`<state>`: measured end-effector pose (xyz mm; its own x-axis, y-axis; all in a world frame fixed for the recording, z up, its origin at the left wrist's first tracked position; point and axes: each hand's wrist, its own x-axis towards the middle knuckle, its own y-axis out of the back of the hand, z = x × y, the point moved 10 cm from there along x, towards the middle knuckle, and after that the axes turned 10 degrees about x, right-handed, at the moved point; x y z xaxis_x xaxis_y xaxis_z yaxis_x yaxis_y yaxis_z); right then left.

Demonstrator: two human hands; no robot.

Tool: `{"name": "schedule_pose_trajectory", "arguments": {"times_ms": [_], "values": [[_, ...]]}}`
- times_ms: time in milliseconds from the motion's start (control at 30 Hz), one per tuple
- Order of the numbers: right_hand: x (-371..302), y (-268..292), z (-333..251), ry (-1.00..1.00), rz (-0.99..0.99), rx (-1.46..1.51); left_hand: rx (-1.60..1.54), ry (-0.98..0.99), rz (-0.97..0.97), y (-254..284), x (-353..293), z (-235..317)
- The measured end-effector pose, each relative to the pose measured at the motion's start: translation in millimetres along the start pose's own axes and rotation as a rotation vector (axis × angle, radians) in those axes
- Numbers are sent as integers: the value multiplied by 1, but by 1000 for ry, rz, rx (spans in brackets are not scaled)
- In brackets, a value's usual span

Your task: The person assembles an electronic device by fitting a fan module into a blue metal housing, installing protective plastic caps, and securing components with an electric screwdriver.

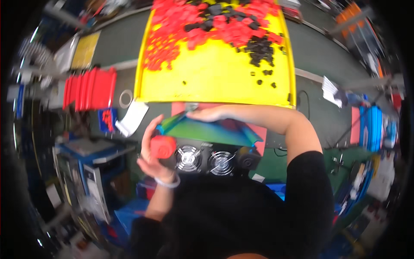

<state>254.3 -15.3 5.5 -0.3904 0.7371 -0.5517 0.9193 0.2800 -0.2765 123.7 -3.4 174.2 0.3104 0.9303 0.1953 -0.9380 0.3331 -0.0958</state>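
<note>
- The blue-green panel [207, 133] lies at the centre of the frame, just below the yellow tray [215, 86]; its slanted surface could slip if pressed unevenly.
- The right hand [208, 114] is laid fairly flat along the panel's upper edge; blur hides whether its fingertips pinch anything. A shift there could tilt the panel.
- The left hand [151, 152], left of centre, curves around a red rounded piece [163, 146], fingers apart; I cannot tell whether it grips it. A loose hold could drop the piece.
- Two round fans, left [188, 158] and right [221, 162], sit just below the panel; a sagging lower edge could knock their housing.
- Red pieces [172, 21] and black pieces [261, 49] mingle toward the frame's top; a hasty reach could pick the wrong colour.
</note>
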Motion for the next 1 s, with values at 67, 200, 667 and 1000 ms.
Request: {"name": "schedule_pose_trajectory", "arguments": {"times_ms": [67, 200, 667, 1000], "values": [[3, 11, 41, -186, 4, 78, 93, 14, -61, -8, 9, 3], [14, 40, 54, -150, 131, -235, -68, -25, -68, -14, 12, -4], [-120, -56, -180, 791, 135, -391, -103, 33, -41, -12, 7, -4], [-135, 49, -55, 110, 212, -679, -105, -9, -59, -11, 11, -6]]}}
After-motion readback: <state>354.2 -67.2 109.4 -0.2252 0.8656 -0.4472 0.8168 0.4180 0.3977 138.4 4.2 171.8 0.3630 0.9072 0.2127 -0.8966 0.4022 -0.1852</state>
